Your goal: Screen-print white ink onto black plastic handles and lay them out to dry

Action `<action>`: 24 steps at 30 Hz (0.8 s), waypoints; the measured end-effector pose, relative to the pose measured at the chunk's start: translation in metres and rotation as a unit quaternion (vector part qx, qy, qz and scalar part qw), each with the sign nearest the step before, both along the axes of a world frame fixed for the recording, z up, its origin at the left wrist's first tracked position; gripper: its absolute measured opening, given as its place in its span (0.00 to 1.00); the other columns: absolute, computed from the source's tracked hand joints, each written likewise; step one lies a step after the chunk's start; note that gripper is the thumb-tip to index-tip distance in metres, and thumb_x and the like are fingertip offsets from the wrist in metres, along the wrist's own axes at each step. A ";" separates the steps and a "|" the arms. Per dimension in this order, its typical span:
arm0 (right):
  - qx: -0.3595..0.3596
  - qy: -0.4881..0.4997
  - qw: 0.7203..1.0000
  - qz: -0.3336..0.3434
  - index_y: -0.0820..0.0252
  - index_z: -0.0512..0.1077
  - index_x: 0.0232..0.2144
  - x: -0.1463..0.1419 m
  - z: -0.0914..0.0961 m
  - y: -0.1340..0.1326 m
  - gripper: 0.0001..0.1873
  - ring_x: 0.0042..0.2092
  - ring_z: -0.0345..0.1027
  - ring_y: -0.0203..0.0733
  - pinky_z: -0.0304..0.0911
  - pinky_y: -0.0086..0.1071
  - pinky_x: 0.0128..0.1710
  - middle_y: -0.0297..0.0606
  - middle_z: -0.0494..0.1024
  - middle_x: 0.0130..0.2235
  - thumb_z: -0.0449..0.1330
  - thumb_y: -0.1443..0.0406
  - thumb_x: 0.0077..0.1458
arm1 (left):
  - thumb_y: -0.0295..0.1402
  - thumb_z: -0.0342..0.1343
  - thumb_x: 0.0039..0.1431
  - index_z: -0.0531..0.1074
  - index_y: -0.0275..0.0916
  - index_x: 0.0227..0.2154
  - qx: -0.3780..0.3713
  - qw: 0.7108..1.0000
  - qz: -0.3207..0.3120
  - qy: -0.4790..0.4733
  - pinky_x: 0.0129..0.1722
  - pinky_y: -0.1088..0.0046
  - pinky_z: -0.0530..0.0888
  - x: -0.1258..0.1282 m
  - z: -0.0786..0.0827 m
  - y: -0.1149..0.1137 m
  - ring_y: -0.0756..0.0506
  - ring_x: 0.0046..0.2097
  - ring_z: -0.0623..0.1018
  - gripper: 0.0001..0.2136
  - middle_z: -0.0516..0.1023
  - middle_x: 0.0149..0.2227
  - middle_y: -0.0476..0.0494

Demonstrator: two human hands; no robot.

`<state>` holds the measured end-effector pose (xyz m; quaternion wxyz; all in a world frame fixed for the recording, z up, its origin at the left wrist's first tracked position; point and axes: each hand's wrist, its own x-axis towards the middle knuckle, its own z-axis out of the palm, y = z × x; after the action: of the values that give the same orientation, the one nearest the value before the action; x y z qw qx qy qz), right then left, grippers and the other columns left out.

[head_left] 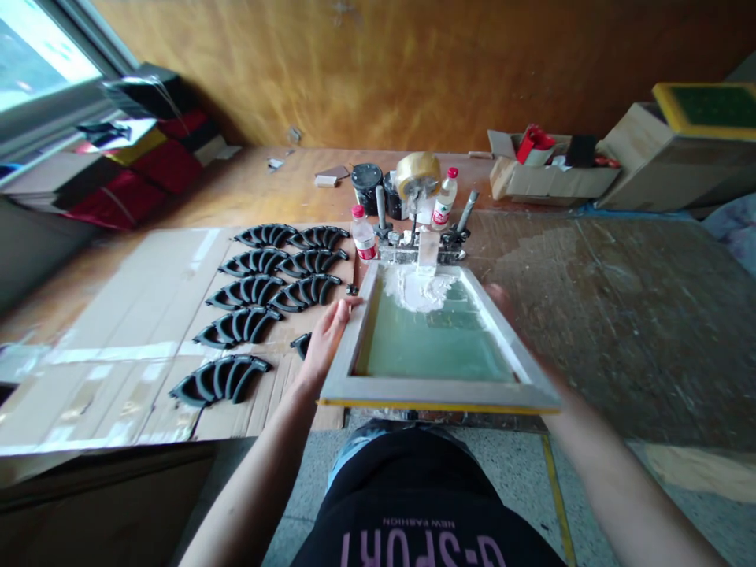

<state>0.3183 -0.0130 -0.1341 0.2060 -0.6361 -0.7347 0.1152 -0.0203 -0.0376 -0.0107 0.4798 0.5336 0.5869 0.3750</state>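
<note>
watching from my end: wooden screen frame (437, 391) sits tilted, its far end seemingly held in a metal hinge clamp (422, 253), w/ mesh (434, 346) facing up and white paste (413, 287) heaped near the far rail. main risk: paste could creep or slump down the mesh if the tilt gets steeper. a sideways swing could also knock the black curved parts (221, 378) laid in rows on cardboard (118, 402), esp the stray one (301, 344) just beside the l hand (327, 339). l hand is on the frame's left rail, fingers curled over it, looks like a light hold, forearm coming up from bottom left. r hand (499, 298) is at the right rail, mostly hidden behind it, only fingertips showing, can't tell if it's gripping
</note>
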 end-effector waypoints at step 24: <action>0.001 -0.031 0.967 0.254 0.58 0.72 0.29 -0.076 0.053 0.003 0.07 0.38 0.66 0.43 0.58 0.32 0.37 0.37 0.74 0.32 0.56 0.72 0.52 | 0.49 0.55 0.56 0.66 0.40 0.59 -0.120 0.992 0.002 0.037 0.48 0.67 0.71 -0.015 -0.110 -0.026 0.41 0.49 0.76 0.30 0.78 0.48 0.40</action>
<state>0.2428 -0.0098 -0.0806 0.1480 -0.4319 -0.8781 0.1436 -0.0356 -0.0634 -0.1202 0.5176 0.4840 0.6464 0.2828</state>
